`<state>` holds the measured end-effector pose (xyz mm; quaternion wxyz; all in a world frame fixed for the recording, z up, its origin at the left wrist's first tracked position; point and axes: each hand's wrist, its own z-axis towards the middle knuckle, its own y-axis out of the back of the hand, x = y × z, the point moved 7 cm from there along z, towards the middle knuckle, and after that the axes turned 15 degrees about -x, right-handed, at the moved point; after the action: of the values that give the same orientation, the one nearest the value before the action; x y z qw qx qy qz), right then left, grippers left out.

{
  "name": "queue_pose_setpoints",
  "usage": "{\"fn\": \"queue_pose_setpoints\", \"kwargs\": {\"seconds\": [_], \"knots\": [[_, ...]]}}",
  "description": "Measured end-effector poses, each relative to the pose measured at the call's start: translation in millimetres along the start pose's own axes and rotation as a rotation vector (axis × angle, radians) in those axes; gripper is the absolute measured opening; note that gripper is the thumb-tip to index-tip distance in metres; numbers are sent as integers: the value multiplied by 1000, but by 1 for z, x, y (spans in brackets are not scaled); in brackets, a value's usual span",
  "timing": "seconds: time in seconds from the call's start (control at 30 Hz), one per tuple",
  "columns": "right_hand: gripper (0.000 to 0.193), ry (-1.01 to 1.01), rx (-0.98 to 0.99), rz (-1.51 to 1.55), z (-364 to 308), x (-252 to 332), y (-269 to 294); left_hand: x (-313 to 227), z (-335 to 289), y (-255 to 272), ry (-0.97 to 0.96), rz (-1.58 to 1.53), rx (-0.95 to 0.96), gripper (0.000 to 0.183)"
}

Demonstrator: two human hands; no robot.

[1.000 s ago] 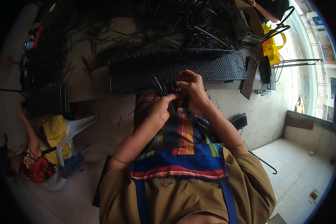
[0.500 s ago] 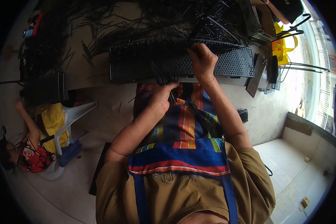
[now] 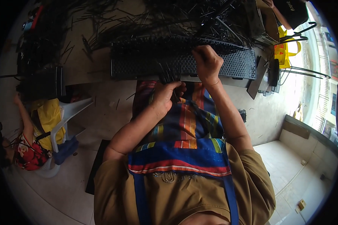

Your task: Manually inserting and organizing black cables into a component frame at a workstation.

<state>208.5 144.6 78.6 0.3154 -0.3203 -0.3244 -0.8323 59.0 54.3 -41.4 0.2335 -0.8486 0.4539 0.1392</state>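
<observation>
Pale tabletop (image 3: 76, 63), scattered thin black strips (image 3: 176, 25), long perforated panel (image 3: 234, 63)

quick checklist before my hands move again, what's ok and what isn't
1. Left hand has a grip on the bundle of thin black strips: ok, fingers closed round it.
2. Right hand holds a single strip: cannot tell, its fingers are curled and the tips hidden.
3. Perforated black panel lies within reach: ok, along the near edge of the table.
4. Table behind the panel is free of loose strips: not ok, many lie scattered there.
5. Co-worker's hand at the left is apart from the panel: ok.
</observation>
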Motion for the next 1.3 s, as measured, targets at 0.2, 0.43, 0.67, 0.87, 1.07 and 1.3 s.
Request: {"fn": "queue_pose_setpoints", "kwargs": {"seconds": [0.2, 0.43, 0.67, 0.87, 1.07, 1.3], "knots": [[11, 167, 141, -51, -16, 7, -18, -4, -7, -1, -87, -20, -25, 9], [16, 129, 195, -145, -18, 13, -11, -4, -7, -6, -25, -74, 52, 11], [18, -812, 324, 273, -52, -31, -5, 1, -3, -13, -33, -40, 64, 13], [18, -838, 398, 320, -48, -35, -12, -5, -9, -16, -96, -2, 45, 13], [15, -259, -123, 147, -9, -20, 22, -2, -6, -2, -47, 39, -26, 11], [16, 96, -22, -30, 5, 4, 1, -7, -4, -5, -103, 58, 12, 10]]}}
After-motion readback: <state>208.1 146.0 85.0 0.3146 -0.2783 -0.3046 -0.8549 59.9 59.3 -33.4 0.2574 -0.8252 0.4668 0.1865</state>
